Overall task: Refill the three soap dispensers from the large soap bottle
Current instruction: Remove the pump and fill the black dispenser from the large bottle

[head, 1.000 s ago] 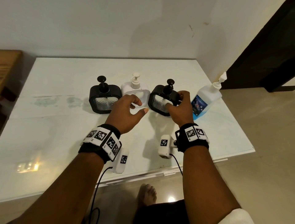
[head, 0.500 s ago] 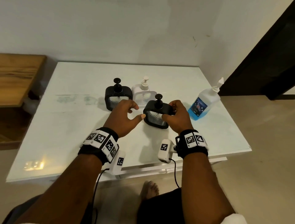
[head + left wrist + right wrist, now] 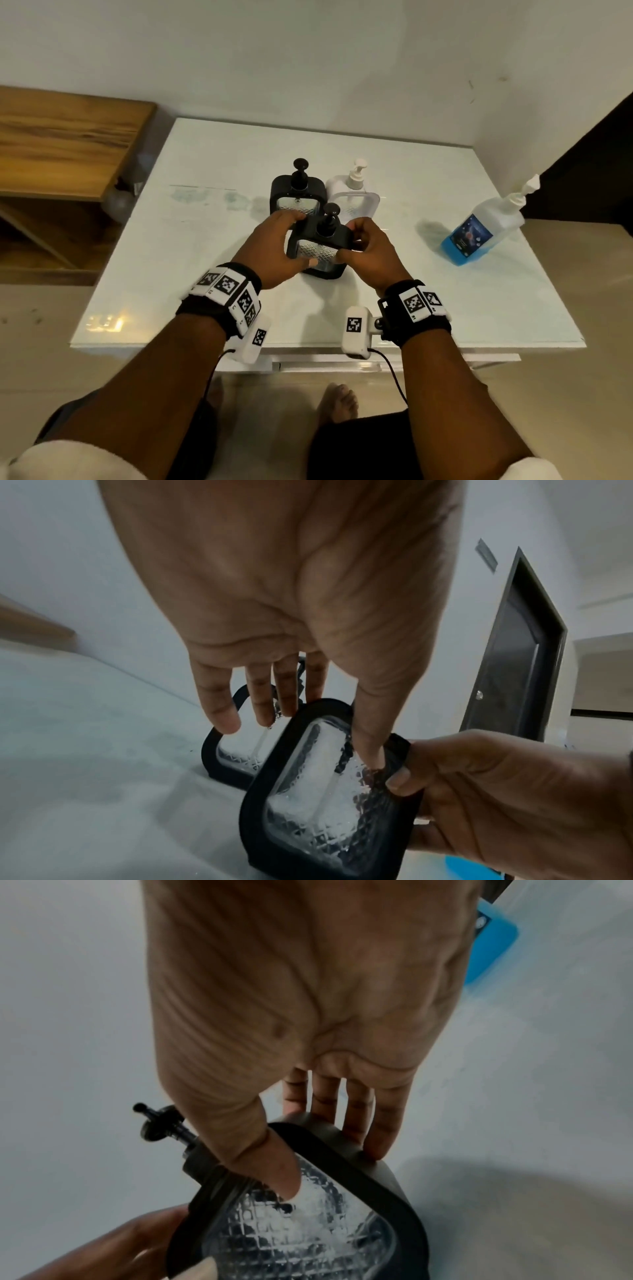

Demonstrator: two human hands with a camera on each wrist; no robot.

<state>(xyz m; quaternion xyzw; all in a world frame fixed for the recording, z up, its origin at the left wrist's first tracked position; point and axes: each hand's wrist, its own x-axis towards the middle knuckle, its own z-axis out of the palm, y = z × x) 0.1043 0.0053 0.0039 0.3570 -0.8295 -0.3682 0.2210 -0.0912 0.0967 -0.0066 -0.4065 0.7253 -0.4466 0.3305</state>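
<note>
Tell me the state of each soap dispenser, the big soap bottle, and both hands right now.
Near black dispenser: held in both hands, pump cap on.
Far black dispenser: upright on the table, pump cap on, untouched.
White dispenser: upright, pump cap on, untouched.
Large soap bottle: standing at the right, pump on, blue soap low inside.
Left hand: grips the near dispenser.
Right hand: grips the same dispenser.

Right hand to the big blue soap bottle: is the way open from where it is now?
Probably yes, once freed: the right hand grips the black dispenser; only bare table lies between it and the soap bottle.
</note>
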